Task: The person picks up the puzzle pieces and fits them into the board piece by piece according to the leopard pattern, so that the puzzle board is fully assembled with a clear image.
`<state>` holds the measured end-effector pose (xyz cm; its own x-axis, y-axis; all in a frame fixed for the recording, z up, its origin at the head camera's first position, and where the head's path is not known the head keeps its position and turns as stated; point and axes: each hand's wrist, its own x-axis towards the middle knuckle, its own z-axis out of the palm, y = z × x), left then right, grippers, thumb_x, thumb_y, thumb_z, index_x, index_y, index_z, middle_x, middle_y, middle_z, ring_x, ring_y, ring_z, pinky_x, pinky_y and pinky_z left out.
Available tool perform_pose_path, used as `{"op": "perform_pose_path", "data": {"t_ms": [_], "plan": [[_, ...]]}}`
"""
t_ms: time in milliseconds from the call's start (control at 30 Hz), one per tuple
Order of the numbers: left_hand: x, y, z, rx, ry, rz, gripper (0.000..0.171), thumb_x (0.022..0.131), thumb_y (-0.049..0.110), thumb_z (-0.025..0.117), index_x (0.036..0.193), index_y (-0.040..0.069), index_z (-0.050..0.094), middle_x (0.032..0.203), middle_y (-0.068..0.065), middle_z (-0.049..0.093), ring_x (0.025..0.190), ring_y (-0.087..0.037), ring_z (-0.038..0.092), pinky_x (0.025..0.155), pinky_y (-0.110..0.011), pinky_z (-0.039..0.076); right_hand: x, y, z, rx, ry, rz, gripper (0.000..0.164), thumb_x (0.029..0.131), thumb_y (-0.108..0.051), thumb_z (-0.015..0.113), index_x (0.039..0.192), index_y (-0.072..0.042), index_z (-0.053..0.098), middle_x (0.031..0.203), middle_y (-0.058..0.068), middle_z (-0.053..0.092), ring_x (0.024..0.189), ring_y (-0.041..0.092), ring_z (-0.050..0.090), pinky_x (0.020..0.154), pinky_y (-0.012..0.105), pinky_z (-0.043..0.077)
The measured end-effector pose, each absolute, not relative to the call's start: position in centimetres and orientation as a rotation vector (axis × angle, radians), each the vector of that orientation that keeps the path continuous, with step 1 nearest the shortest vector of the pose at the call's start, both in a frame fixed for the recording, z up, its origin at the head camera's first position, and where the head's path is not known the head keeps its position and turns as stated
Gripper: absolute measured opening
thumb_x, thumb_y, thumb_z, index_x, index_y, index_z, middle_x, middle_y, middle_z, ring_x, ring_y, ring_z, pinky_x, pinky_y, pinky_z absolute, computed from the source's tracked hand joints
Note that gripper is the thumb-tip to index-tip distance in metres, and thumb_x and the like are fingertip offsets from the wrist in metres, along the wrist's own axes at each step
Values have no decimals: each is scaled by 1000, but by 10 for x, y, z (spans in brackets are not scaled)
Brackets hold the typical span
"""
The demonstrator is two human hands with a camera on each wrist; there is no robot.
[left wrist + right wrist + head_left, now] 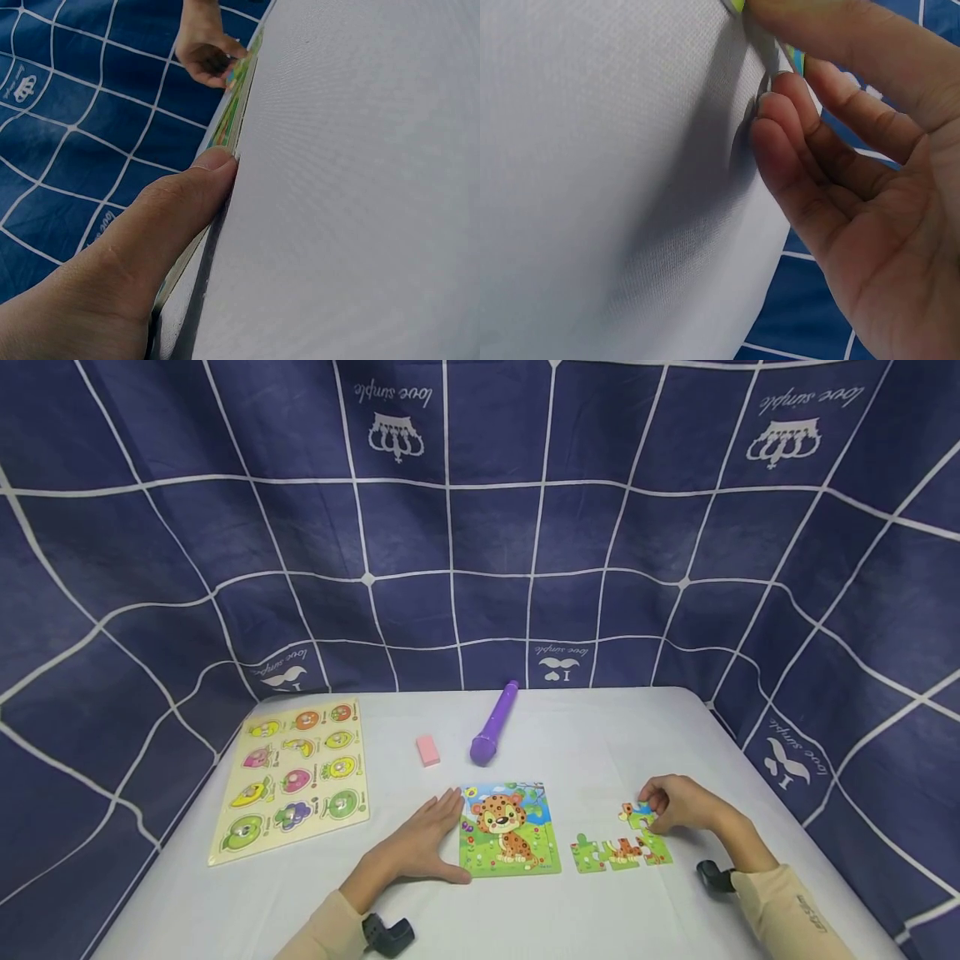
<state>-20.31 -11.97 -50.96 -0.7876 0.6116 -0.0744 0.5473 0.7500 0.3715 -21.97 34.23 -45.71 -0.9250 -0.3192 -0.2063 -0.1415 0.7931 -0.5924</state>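
A leopard-cub picture board (508, 828) lies in the middle of the table. My left hand (422, 843) rests flat along its left side, fingers extended and the thumb at its lower left corner. In the left wrist view, that thumb (176, 210) touches the board's edge. To the right lie several jigsaw pieces (624, 853) in a row, with green and spotted parts. My right hand (686, 804), fingers bent, pinches a blue and green puzzle piece (640, 817) just above that row. The right wrist view shows only coloured slivers of it past the fingers (784, 157).
A wooden fruit puzzle board (292, 777) lies at the left. Behind the picture board are a pink block (427, 750) and a purple toy microphone (495, 727). A dark blue checked curtain (495, 527) hangs round the white table (420, 918).
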Motion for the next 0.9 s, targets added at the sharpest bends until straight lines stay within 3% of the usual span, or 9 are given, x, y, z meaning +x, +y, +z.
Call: {"op": "perform_pose_path", "data": {"t_ms": [267, 900], "plan": [[-203, -119, -510, 919, 2756, 496, 128, 65, 84, 62, 154, 2, 21, 164, -13, 13, 153, -26, 13, 125, -45, 15, -220, 346, -455, -292, 2732, -880, 46, 60, -16, 91, 97, -3, 66, 81, 2, 60, 74, 12, 54, 61, 20, 47], [-203, -119, -508, 914, 2752, 490, 128, 65, 83, 62, 154, 2, 20, 164, -13, 12, 153, -26, 12, 125, -45, 16, -222, 336, -457, -283, 2774, -902, 43, 63, -13, 89, 99, -2, 67, 82, 2, 61, 77, 14, 55, 62, 20, 48]]}}
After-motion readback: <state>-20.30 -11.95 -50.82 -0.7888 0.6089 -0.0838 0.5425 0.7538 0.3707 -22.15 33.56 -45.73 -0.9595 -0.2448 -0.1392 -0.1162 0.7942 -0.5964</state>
